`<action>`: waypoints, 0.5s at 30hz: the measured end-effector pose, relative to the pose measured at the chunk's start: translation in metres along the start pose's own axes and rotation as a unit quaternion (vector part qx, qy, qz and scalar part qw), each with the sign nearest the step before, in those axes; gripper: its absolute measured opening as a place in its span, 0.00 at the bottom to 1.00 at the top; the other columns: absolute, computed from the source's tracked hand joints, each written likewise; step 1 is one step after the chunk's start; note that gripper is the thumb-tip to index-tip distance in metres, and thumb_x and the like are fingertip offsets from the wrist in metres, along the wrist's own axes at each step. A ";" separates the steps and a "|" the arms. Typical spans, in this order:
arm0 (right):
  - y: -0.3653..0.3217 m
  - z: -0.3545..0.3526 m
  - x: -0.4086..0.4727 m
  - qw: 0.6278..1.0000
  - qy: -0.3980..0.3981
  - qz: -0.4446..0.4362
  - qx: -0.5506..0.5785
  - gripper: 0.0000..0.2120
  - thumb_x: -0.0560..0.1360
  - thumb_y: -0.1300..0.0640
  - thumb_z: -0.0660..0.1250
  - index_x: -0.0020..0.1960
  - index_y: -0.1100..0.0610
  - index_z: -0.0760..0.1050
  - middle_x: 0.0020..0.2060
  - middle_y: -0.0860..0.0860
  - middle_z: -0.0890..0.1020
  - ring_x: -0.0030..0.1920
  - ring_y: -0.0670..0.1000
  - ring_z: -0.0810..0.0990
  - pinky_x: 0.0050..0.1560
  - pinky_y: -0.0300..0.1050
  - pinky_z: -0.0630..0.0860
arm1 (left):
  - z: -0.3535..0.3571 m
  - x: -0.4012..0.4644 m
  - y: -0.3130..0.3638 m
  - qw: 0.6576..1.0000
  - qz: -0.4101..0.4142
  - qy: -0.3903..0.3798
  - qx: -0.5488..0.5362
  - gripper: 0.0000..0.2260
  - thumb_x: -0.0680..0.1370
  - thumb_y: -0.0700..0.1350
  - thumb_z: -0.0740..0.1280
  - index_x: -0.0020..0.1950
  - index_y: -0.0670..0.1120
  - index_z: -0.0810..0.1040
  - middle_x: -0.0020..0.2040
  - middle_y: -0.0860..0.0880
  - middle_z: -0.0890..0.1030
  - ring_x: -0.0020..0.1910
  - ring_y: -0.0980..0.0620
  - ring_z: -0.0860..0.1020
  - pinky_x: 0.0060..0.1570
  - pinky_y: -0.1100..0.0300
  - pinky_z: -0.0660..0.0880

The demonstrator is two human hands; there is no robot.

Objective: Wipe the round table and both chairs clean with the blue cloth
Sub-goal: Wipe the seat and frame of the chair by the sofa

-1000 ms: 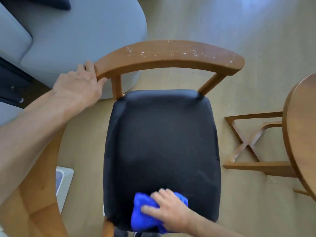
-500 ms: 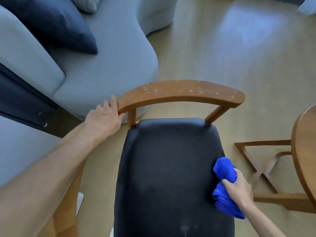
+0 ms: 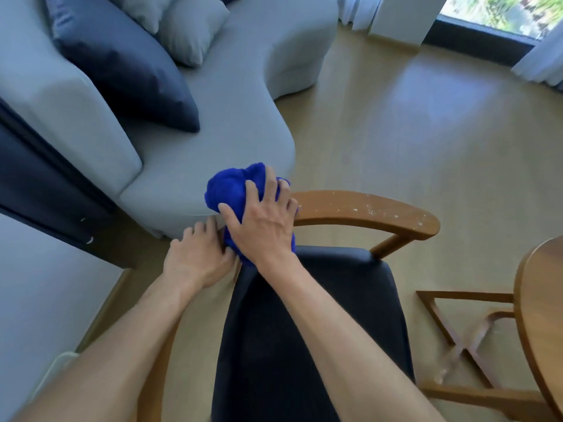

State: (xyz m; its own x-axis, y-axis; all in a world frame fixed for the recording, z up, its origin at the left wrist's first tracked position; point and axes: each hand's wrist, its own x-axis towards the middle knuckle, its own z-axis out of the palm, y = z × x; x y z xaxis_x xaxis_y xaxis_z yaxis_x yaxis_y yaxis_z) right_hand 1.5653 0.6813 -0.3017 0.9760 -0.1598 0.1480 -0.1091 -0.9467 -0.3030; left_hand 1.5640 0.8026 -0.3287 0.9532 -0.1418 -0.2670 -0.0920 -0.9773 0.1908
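Note:
A wooden chair with a black padded seat [image 3: 320, 315] stands in front of me. Its curved backrest rail [image 3: 374, 210] carries white specks on the right part. My right hand [image 3: 263, 222] presses the bunched blue cloth [image 3: 233, 190] down on the rail's left end, fingers spread over it. My left hand [image 3: 196, 255] holds the chair's left end just below the cloth; its fingertips are hidden behind my right hand. The round wooden table [image 3: 539, 315] shows only its edge at the far right.
A grey sofa [image 3: 213, 123] with a dark cushion [image 3: 128, 65] and pale pillows stands close behind the chair on the left. The table's crossed wooden base [image 3: 466, 339] lies on the wood floor at right. A window and curtains are at the top right.
My right hand has carried the blue cloth from the seat's right edge up to the left end of the backrest rail. The view has tilted upward. My left hand stayed at the chair's left end.

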 end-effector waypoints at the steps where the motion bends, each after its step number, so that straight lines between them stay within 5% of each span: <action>1: -0.003 0.012 0.005 0.998 -0.037 -0.019 -0.042 0.28 0.78 0.38 0.54 0.68 0.57 0.67 0.76 0.57 0.56 0.73 0.63 0.56 0.68 0.62 0.56 | -0.002 0.000 0.000 1.000 -0.007 0.006 -0.004 0.23 0.76 0.57 0.57 0.66 0.46 0.63 0.62 0.43 0.73 0.60 0.43 0.72 0.53 0.47 0.71; 4: 0.003 0.038 0.007 0.994 -0.067 -0.057 -0.058 0.25 0.79 0.43 0.55 0.72 0.52 0.65 0.75 0.56 0.60 0.73 0.63 0.58 0.70 0.64 0.53 | -0.001 0.002 0.002 1.000 0.007 0.000 0.027 0.19 0.76 0.55 0.57 0.63 0.46 0.64 0.60 0.43 0.73 0.60 0.43 0.72 0.53 0.47 0.70; 8: 0.028 0.035 0.011 0.991 -0.014 -0.121 -0.055 0.18 0.75 0.48 0.62 0.61 0.54 0.76 0.64 0.56 0.76 0.59 0.62 0.75 0.62 0.60 0.68 | 0.005 0.008 0.003 0.998 0.023 -0.003 0.067 0.24 0.75 0.58 0.55 0.67 0.47 0.61 0.62 0.44 0.73 0.61 0.44 0.71 0.54 0.47 0.71; 15: 0.192 -0.026 0.022 0.991 0.024 0.050 -0.121 0.21 0.77 0.47 0.60 0.67 0.56 0.71 0.67 0.56 0.72 0.61 0.61 0.72 0.60 0.57 0.67 | 0.015 0.025 0.010 0.995 0.061 -0.023 0.081 0.35 0.76 0.65 0.51 0.76 0.46 0.47 0.68 0.43 0.68 0.65 0.44 0.69 0.59 0.46 0.69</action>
State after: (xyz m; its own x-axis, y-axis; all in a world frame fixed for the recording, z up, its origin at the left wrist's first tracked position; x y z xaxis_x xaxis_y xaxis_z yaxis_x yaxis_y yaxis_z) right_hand 1.5608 0.4888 -0.3321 0.9486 -0.2644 0.1739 -0.2531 -0.9637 -0.0847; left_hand 1.5828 0.7869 -0.3476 0.9184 -0.2640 -0.2948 -0.2548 -0.9645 0.0699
